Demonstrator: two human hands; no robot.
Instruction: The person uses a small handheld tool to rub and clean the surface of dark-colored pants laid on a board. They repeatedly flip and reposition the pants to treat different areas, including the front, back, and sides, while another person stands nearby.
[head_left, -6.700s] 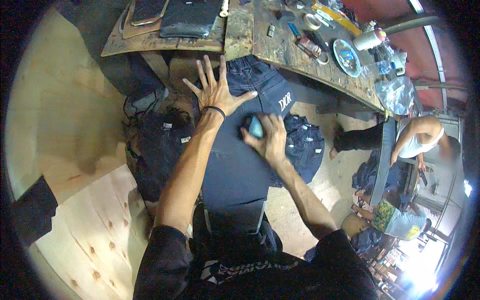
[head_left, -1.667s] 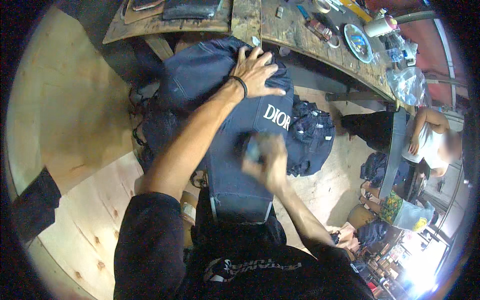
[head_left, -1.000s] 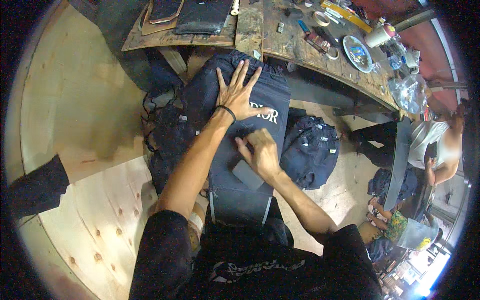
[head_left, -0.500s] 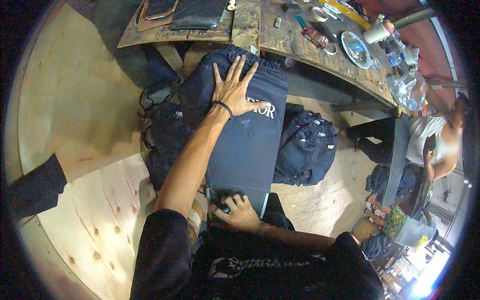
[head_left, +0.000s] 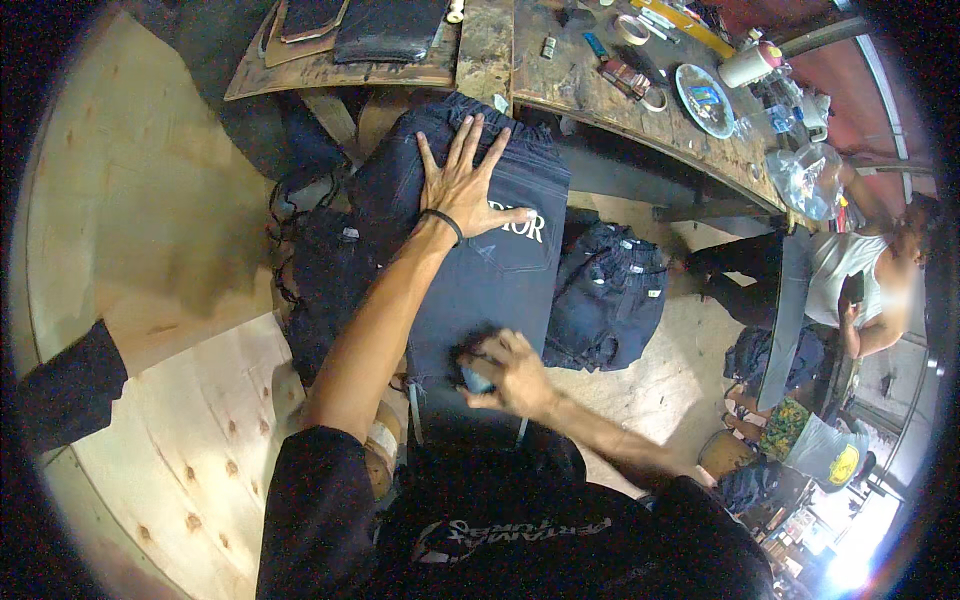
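Observation:
Dark navy denim trousers (head_left: 445, 310) with an elastic waistband, a stitched pocket and white printed lettering lie stretched over a narrow flat board in front of me. Pressed flat near their waistband, with fingers spread, is my left hand (head_left: 455, 195); a black band circles its wrist. My right hand (head_left: 515, 375) is curled, smeared by motion, over the lower end of the cloth. It grips a small bluish block-like object (head_left: 478, 381) with a dark edge; its exact kind is too blurred to make out.
Piled dark trousers (head_left: 608, 300) lie to the right, with more dark garments (head_left: 325, 255) to the left. A worn wooden table (head_left: 560, 85) holds tape rolls, a plate (head_left: 706, 100) and a plastic bag (head_left: 808, 180). A person in a white top (head_left: 850, 265) is at the right.
My right hand has moved up from the board's near end onto the cloth, and the bluish object now shows in it. My left hand stays on the trousers.

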